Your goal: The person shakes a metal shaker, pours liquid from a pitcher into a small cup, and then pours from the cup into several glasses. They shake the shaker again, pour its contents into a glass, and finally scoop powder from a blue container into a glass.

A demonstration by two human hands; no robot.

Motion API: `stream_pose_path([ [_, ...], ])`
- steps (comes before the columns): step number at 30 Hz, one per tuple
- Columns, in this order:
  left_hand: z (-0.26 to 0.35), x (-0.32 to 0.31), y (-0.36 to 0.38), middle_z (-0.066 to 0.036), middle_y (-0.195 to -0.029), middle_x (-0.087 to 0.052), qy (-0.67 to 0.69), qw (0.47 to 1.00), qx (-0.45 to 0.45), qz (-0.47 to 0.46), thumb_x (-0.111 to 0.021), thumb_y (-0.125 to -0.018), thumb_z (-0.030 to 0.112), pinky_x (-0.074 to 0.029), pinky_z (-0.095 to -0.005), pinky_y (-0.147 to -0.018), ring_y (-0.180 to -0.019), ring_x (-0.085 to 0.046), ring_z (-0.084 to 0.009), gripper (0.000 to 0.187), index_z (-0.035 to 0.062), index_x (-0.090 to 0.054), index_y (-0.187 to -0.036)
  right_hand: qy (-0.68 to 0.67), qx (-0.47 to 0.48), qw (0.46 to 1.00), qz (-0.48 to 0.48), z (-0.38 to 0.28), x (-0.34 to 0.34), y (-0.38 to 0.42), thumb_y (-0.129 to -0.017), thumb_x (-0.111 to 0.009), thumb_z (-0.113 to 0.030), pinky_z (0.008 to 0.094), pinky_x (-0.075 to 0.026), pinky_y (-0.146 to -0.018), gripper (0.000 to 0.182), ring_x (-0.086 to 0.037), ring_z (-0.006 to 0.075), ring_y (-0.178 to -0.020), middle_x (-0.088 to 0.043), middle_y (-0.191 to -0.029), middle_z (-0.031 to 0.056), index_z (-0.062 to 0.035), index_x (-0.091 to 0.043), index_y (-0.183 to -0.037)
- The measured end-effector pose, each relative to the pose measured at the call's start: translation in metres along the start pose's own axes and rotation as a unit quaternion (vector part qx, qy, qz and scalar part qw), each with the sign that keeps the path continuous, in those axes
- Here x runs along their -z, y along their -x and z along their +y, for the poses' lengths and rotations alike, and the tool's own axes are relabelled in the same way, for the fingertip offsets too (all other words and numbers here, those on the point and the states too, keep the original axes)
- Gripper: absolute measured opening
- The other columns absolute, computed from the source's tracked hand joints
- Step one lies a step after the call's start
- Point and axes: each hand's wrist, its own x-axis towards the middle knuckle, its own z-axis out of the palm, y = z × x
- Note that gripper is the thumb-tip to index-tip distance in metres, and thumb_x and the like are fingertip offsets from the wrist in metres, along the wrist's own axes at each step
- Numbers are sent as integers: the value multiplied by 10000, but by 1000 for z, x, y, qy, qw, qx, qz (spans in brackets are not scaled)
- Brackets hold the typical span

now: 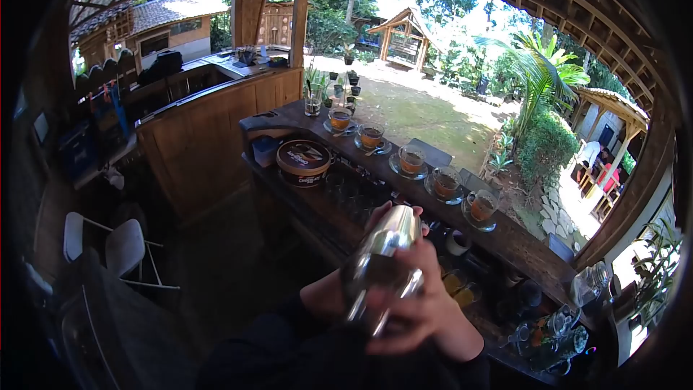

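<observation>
Wooden bar (pixel 505 235), hands (pixel 415 296) gripping shaker (pixel 382 256) (tub (pixel 304 162) label unreadable)

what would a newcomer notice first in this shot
First the shiny metal cocktail shaker low in the middle, clasped by both hands: right hand around its lower part, left hand behind its top. Next, the row of five glass cups of amber drink on saucers along the wooden bar top.
</observation>
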Motion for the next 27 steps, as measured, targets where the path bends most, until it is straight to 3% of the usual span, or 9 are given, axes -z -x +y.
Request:
stream_pose_path([
  [3, 3, 28, -22, -182, -1066, -475, -12, 945, 27, -324, -373, -894, 532, -464, -483, -790, -891, -535, -339, 557, 122, -452, -1262, 51, 118, 992, -8, -30, 3, 2, -617, -761, -226, 596, -245, -996, 624, -439, 354, -1190, -499, -1218, -110, -452, -496, -1135],
  [6, -4, 49, -25, -162, -1025, -570, 61, 986, 60, -146, -402, -883, 504, -517, -397, -772, -881, -611, -285, 551, 52, -522, -1174, -6, 64, 997, 36, 10, 2, 22, -620, -770, -247, 600, -296, -961, 629, -403, 401, -1198, -478, -1270, -15, -412, -488, -1157],
  [7, -12, 42, -11, -130, -1062, -580, 134, 990, 32, 42, -414, -889, 465, -509, -396, -812, -920, -608, -268, 492, 70, -537, -1156, -81, -257, 962, -39, 10, 16, 31, -624, -788, -187, 593, -341, -931, 647, -385, 424, -1201, -470, -1267, 89, -332, -479, -1175],
  [11, -49, 57, -22, -140, -1084, -577, 63, 991, -110, -47, -430, -899, 427, -509, -399, -835, -968, -600, -268, 458, 71, -518, -1173, 29, -67, 996, 52, 31, 26, 37, -643, -798, -238, 597, -333, -958, 796, -435, 367, -1177, -438, -1246, 125, -228, -360, -1308],
  [13, -26, 37, -24, -180, -1084, -545, 77, 978, 92, -173, -424, -888, 486, -526, -413, -798, -935, -602, -296, 512, 71, -506, -1176, -14, -2, 1000, -1, -16, 35, 6, -661, -749, -223, 607, -287, -979, 602, -444, 358, -1179, -475, -1250, 16, -283, -500, -1206],
  [15, -35, 7, -24, -243, -1031, -521, 62, 950, 27, -304, -416, -876, 539, -533, -441, -720, -845, -602, -341, 564, 58, -507, -1154, 66, 108, 991, -38, -50, 28, 7, -656, -727, -160, 613, -240, -1002, 523, -473, 367, -1158, -501, -1239, -71, -361, -578, -1116],
  [19, -29, 52, -35, -183, -1104, -537, 99, 978, 85, -163, -422, -881, 507, -522, -422, -762, -866, -605, -297, 524, 76, -523, -1162, -33, 52, 997, 38, -3, 31, 20, -669, -746, -153, 562, -287, -996, 515, -436, 376, -1192, -478, -1268, -9, -257, -554, -1135],
  [23, -47, 48, -38, -142, -1122, -569, 26, 992, -91, 87, -420, -886, 366, -479, -424, -886, -1065, -553, -272, 452, 24, -520, -1164, -135, -278, 915, 261, 43, 17, 64, -605, -816, -148, 546, -350, -944, 592, -415, 394, -1193, -456, -1280, 115, -173, -516, -1116],
  [27, -28, 49, -31, -173, -1056, -552, 113, 984, 92, -103, -436, -889, 461, -512, -440, -811, -937, -586, -306, 491, 95, -483, -1214, -52, 18, 997, 46, 8, 28, 38, -696, -715, -169, 609, -325, -945, 535, -420, 407, -1192, -493, -1276, 22, -380, -509, -1143],
])
